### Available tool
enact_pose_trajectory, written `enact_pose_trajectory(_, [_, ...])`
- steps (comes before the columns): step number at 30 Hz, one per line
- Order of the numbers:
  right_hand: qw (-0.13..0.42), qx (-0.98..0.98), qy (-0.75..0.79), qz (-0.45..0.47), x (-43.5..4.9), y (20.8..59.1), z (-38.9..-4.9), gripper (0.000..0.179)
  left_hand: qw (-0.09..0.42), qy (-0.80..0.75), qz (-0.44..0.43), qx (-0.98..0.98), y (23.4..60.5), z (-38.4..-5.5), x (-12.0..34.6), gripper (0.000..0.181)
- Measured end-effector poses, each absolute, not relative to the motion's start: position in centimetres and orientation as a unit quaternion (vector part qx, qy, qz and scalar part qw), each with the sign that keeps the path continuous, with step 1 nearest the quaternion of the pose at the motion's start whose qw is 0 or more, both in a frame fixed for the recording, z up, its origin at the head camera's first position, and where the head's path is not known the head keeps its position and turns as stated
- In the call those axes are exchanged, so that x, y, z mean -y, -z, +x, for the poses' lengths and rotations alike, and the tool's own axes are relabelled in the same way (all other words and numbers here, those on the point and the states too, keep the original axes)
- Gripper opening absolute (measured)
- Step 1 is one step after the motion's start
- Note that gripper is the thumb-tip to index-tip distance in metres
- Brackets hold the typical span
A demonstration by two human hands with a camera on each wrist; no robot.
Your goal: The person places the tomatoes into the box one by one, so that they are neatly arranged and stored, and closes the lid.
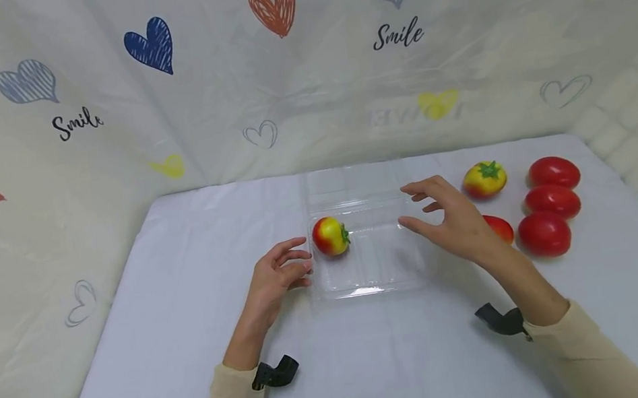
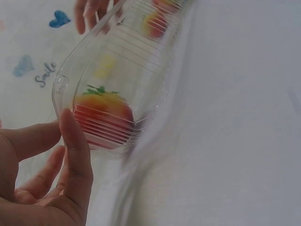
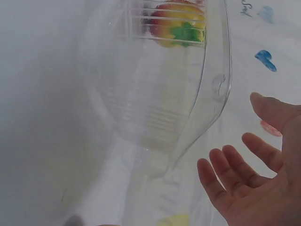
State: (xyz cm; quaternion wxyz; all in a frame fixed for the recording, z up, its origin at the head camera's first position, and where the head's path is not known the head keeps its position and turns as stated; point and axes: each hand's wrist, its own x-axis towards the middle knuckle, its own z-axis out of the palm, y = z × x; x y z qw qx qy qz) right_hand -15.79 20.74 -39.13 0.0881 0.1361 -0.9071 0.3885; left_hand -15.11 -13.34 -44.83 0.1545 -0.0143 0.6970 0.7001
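A clear plastic clamshell container (image 1: 376,279) lies opened on the white-covered table, its lid (image 1: 354,184) folded back toward the wall. In its left part sits a red-and-yellow fruit (image 1: 329,237) with a green leafy top. My left hand (image 1: 271,277) is at the container's left side; the left wrist view has its thumb and a finger (image 2: 75,141) pinching the rim. Over the container's right edge, my right hand (image 1: 450,218) holds nothing, thumb and fingers spread apart. The right wrist view shows this hand (image 3: 258,174) beside the container wall, apart from it.
To the right lie another red-and-yellow fruit (image 1: 484,180), several smooth red ones (image 1: 544,234) in a column, and a red-orange one (image 1: 501,228) partly hidden by the right wrist. A cloth printed with hearts (image 1: 274,11) hangs behind the table.
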Motion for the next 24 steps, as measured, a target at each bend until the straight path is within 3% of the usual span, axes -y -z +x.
enact_pose_trajectory(9, [0.12, 0.9, -0.396, 0.135, -22.3, 39.7, -15.3, 0.048, 0.16, -0.698, -0.026, -0.697, 44.8, -15.0, 13.4, 0.051])
enact_pose_trajectory(24, [0.074, 0.919, -0.375, 0.1, -25.6, 39.5, -14.4, 0.055, 0.162, -0.697, -0.021, -0.698, 44.7, -15.0, 13.4, 0.051])
